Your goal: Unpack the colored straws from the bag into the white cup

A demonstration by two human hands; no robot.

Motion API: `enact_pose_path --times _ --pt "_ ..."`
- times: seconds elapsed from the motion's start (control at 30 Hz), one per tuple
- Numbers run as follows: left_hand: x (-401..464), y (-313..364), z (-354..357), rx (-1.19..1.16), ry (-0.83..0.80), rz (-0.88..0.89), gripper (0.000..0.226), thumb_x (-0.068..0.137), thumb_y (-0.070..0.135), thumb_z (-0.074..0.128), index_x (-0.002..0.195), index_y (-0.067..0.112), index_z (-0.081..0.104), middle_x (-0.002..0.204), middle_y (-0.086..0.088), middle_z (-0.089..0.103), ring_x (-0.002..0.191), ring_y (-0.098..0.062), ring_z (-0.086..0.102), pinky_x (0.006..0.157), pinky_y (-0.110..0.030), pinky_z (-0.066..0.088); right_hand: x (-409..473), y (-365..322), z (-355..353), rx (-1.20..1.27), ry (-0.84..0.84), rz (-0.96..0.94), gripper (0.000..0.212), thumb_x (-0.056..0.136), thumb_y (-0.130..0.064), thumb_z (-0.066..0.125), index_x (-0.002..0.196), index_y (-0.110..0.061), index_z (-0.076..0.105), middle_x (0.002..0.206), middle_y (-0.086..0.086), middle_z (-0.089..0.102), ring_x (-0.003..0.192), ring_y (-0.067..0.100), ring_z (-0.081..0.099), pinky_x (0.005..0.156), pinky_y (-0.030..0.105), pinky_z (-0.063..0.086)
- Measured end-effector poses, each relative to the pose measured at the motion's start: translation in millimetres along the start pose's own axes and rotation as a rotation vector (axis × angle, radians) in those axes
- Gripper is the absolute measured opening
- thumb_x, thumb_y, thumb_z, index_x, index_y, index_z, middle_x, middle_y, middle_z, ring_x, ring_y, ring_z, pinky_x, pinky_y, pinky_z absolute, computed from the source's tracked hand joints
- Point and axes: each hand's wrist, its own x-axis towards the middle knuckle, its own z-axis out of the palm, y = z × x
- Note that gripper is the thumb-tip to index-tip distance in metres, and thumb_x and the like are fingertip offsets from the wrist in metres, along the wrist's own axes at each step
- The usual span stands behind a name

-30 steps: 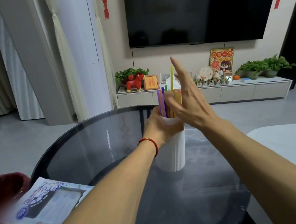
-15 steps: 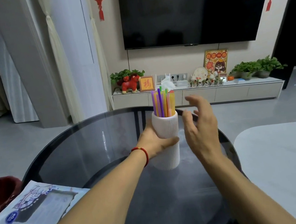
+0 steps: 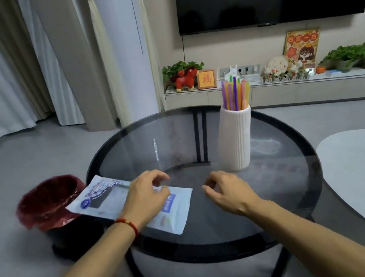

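I have both hands low over the near side of the counter (image 3: 269, 125), a round dark glass top. My left grip (image 3: 146, 197) rests on top of the bag (image 3: 177, 207), fingers curled but not visibly pinching anything, so I count it as loose and apart. My right grip (image 3: 226, 190) hovers just right of the bag's end, fingers bent and empty, not touching the plastic as far as I can tell.

The colored straws (image 3: 235, 93) stand upright in the white cup (image 3: 236, 138), which sits beyond the right grip and well apart from it, toward the far side of the counter. Nothing is holding the cup.

The bag lies flat under the left grip, its far end hanging past the counter's rim above a bin with a red liner (image 3: 49, 202). It looks flat and slack, so I judge the unpacking itself to be finished, though I cannot see inside it.

The step in hand looks like clearing the wrapper. The next move calls for closing the left grip on the thin plastic, which may slide on glass, and checking that no straw remains inside.
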Motion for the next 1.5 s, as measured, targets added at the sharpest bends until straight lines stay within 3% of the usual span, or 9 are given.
enact_pose_path --times 0.1,0.23,0.37,0.6,0.73,0.87,1.0,1.23,1.5 --pt "-33.8 -24.2 -39.1 0.114 0.13 -0.136 0.008 0.079 0.013 0.068 0.075 0.02 0.066 0.069 0.005 0.059 0.072 -0.015 0.06 0.066 -0.029 0.043 17.0 -42.1 27.3 0.047 -0.13 0.016 0.056 0.099 -0.065 0.044 0.135 -0.024 0.057 0.135 0.004 0.057 0.119 0.031 0.062 0.1 0.045 0.05" --pt "-64.8 -64.0 -65.5 0.23 -0.097 -0.558 0.041 0.086 0.047 0.059 0.089 0.007 0.067 0.089 -0.015 0.072 0.087 -0.037 0.068 0.078 -0.036 0.055 38.5 -96.8 61.0 0.181 -0.166 0.048 0.049 0.09 -0.063 0.06 0.118 -0.024 0.068 0.118 0.002 0.068 0.107 0.026 0.065 0.085 0.034 0.052" --pt "-85.1 -80.6 -71.4 -0.557 -0.233 -0.893 0.043 0.086 0.046 0.06 0.12 0.021 0.053 0.096 -0.016 0.064 0.067 -0.029 0.064 0.075 -0.041 0.059 46.6 -147.9 101.2 0.395 -0.152 0.06 0.015 0.087 -0.036 0.07 0.081 -0.023 0.072 0.072 -0.011 0.068 0.077 0.016 0.066 0.049 0.008 0.04" --pt "-79.1 -144.4 -120.0 -1.101 0.421 -0.765 0.022 0.097 0.003 0.058 0.117 0.007 0.064 0.102 -0.016 0.075 0.077 -0.031 0.073 0.066 -0.041 0.064 64.2 -224.7 136.4 0.618 -0.222 -0.047 0.033 0.101 -0.044 0.054 0.093 -0.021 0.075 0.059 -0.002 0.073 0.047 0.006 0.065 0.049 0.016 0.048" --pt "-48.2 -187.2 -174.3 -1.086 0.392 -0.793 0.029 0.097 -0.002 0.056 0.125 -0.005 0.057 0.118 -0.025 0.068 0.085 -0.034 0.068 0.052 -0.03 0.06 71.6 -211.2 142.3 0.479 -0.099 -0.131 0.025 0.103 -0.032 0.054 0.089 -0.024 0.072 0.081 -0.007 0.072 0.07 0.006 0.068 0.058 0.017 0.046" --pt "-12.8 -222.9 -211.5 -1.023 0.3 -0.866 0.015 0.097 0.0 0.056 0.111 -0.003 0.062 0.092 -0.021 0.073 0.071 -0.029 0.07 0.047 -0.025 0.058 67.9 -200.6 152.0 0.545 -0.059 -0.15 0.024 0.103 -0.028 0.058 0.085 -0.028 0.073 0.078 -0.005 0.073 0.068 0.005 0.068 0.06 0.018 0.051" --pt "19.4 -260.8 -215.7 -1.007 0.278 -0.921 0.02 0.101 0.007 0.053 0.117 -0.003 0.057 0.1 -0.023 0.063 0.059 -0.024 0.065 0.045 -0.024 0.057 69.6 -201.8 154.0 0.541 -0.017 -0.189 0.027 0.1 -0.029 0.058 0.077 -0.03 0.071 0.074 -0.011 0.072 0.069 0.0 0.067 0.057 0.01 0.047" --pt "42.2 -301.4 -204.3 -1.193 0.58 -0.934 0.048 0.095 -0.016 0.047 0.142 -0.007 0.04 0.14 -0.032 0.047 0.122 -0.038 0.059 0.101 -0.038 0.052 76.1 -200.5 159.5 0.647 -0.038 -0.158 0.032 0.102 -0.025 0.055 0.075 -0.025 0.073 0.071 -0.01 0.072 0.058 0.006 0.066 0.048 0.017 0.05" --pt "-28.4 -181.7 -197.3 -0.764 0.552 -0.687 0.028 0.09 -0.011 0.057 0.114 0.001 0.063 0.094 -0.019 0.072 0.078 -0.024 0.072 0.07 -0.032 0.062 66.0 -196.9 144.4 0.782 -0.141 -0.118 0.025 0.102 -0.024 0.059 0.083 -0.023 0.075 0.07 -0.008 0.072 0.061 0.006 0.066 0.058 0.021 0.057"
